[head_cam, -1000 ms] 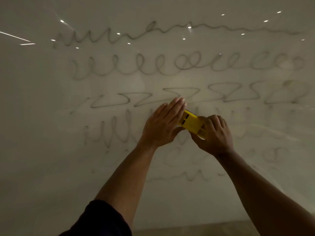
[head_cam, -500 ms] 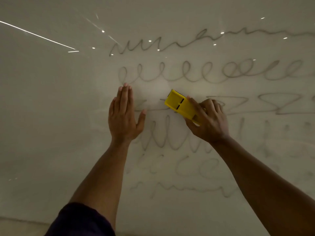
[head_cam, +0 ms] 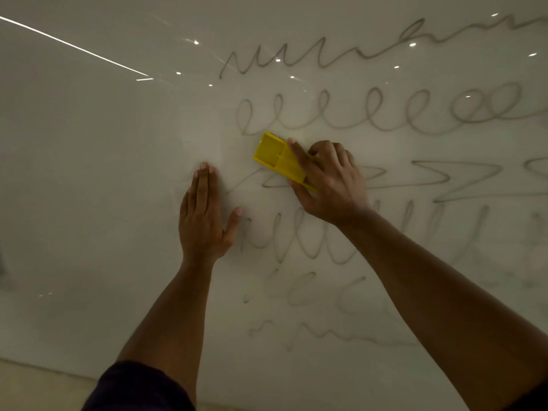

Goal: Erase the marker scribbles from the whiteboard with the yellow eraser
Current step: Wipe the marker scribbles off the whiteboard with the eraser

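Diagonally, right hand grips yellow eraser pointing upper-left; left hand flat, released.

Yellow eraser flat on whiteboard, tilted toward 10 o'clock, grey scribbles from 12 to 5 o'clock

Dark sleeve (left arm only)
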Tool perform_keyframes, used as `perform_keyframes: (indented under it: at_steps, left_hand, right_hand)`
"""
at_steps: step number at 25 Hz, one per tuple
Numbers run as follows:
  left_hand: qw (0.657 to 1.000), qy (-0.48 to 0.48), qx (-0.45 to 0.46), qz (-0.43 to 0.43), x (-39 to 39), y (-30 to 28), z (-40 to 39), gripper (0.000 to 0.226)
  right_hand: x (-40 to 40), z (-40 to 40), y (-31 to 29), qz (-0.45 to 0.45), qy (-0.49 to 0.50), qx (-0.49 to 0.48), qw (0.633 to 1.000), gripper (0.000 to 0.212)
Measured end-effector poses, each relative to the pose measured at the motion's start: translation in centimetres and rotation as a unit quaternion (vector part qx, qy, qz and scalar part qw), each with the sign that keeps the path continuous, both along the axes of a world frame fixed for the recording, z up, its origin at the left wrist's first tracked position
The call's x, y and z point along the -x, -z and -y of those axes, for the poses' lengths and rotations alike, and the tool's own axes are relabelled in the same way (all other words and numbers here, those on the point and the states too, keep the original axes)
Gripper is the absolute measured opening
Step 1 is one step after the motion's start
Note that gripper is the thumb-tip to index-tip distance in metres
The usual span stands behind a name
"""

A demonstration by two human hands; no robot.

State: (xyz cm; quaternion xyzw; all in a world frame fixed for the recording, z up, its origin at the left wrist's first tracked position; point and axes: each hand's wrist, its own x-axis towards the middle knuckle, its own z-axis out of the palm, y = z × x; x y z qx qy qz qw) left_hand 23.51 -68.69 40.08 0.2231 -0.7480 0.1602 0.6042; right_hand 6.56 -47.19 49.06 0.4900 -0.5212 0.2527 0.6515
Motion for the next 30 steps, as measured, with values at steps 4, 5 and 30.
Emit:
perform_keyframes:
  at_steps: [4,5,30]
  left_hand:
    - [1.0,0.006,0.008,-0.005,0.6,0.6,1.8,0.065]
    - [1.0,0.009,0.007,-0.012,0.8,0.7,2.0,0.064]
    - [0.999,0.025,0.011,-0.037,1.0,1.8,3.2,0.064]
  right_hand:
    - [-1.3,2.7,0.3,-0.046,-0.001,-0.055,0.997,0.057]
    - [-1.5,3.1,0.7,-0.055,-0.001,-0.066,0.996,0.057]
    - [-1.0,4.4,0.7,-0.21,0.026,-0.125,0.969,0.055]
